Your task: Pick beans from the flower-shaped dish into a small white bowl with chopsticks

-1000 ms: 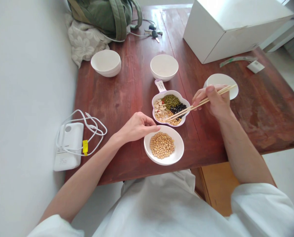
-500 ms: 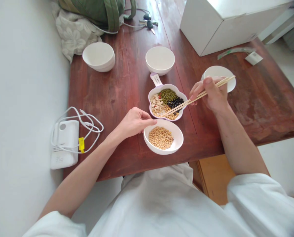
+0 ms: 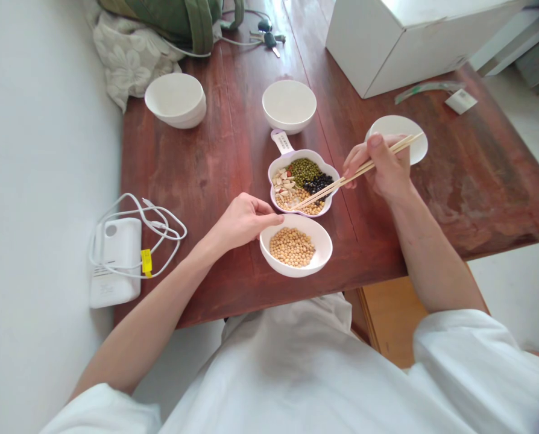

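Note:
My left hand (image 3: 250, 222) pinches the left rim of a white bowl (image 3: 287, 269) near the table's front edge. Soybeans (image 3: 292, 247) lie in the bottom of that bowl. Just behind it stands a flower-shaped dish (image 3: 273, 158) with a short handle. Inside are green mung beans (image 3: 306, 171), black beans (image 3: 320, 182), pale peanuts (image 3: 284, 181) and more soybeans. My right hand (image 3: 382, 166) is closed around a pair of wooden chopsticks (image 3: 362, 170), whose tips reach down among the soybeans in the dish. Whether the tips grip a bean I cannot tell.
White bowls stand at the back left (image 3: 175, 99), back middle (image 3: 289, 107) and right (image 3: 400, 129), the last partly behind my right hand. A white box (image 3: 364, 51), keys (image 3: 269, 40), a green bag (image 3: 170, 24) and a power bank (image 3: 120, 283) with cable lie around.
The whole view has shifted slightly. The chopstick tips have moved a little left within the dish's soybeans. My left hand stays on the bowl's rim.

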`<action>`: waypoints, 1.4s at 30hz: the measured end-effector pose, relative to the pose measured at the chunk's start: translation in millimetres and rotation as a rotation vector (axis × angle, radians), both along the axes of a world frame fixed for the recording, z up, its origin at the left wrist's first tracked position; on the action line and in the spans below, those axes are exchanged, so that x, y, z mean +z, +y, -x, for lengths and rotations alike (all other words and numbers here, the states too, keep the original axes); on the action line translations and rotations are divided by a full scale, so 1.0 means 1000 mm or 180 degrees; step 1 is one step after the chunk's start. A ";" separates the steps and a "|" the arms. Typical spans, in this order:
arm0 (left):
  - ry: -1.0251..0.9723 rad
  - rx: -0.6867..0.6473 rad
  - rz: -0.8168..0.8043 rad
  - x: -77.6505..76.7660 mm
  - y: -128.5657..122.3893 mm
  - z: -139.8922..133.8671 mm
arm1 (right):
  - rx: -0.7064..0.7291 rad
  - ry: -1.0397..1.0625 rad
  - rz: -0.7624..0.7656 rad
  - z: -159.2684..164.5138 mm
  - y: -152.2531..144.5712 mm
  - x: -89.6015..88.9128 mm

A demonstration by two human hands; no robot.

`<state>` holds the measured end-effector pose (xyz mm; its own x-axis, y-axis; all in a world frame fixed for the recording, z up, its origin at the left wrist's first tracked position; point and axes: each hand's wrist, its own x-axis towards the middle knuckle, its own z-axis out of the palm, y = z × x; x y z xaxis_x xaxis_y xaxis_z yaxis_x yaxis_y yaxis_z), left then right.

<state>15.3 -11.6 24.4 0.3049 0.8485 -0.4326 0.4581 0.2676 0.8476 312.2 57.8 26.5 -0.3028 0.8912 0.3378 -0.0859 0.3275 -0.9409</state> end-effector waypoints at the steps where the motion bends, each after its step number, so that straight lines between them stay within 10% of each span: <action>1: 0.0003 -0.0003 0.0000 0.000 0.000 0.000 | -0.0007 -0.0012 0.0001 0.000 0.000 0.000; 42: 0.0008 -0.0146 0.0296 0.000 0.001 0.005 | -0.0383 0.0253 -0.0177 0.005 -0.001 0.002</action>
